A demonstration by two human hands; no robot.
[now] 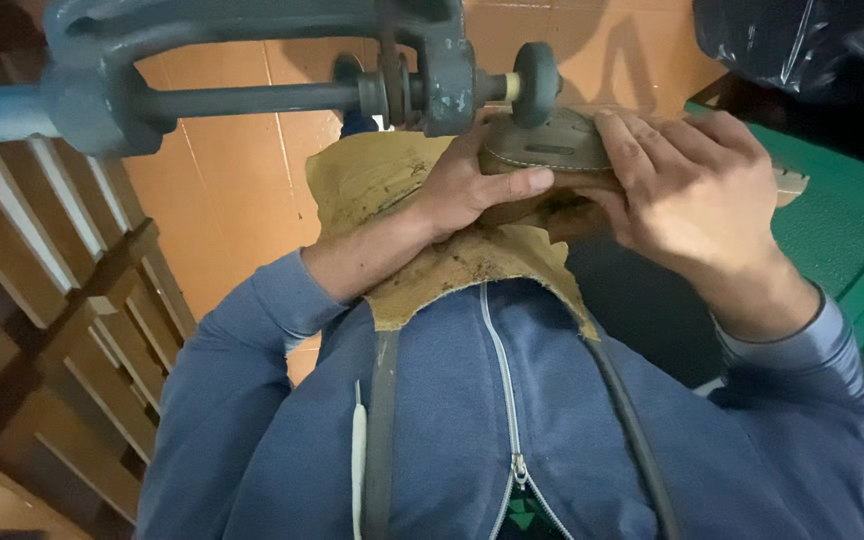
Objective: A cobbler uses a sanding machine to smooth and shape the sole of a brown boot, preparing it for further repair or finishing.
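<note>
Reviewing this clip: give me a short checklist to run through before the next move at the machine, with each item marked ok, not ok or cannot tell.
1. Both hands on the shoe sole: ok. The left hand grips its near end, the right hand wraps over its far side.
2. Sole up against the machine wheel: ok, the wheel sits at its top edge.
3. Fingers away from the wheel: not ok, the right ones lie close beside it.
4. Leather apron below the work: ok, it hangs under both hands.
5. Whether the wheel is turning: cannot tell.
</note>
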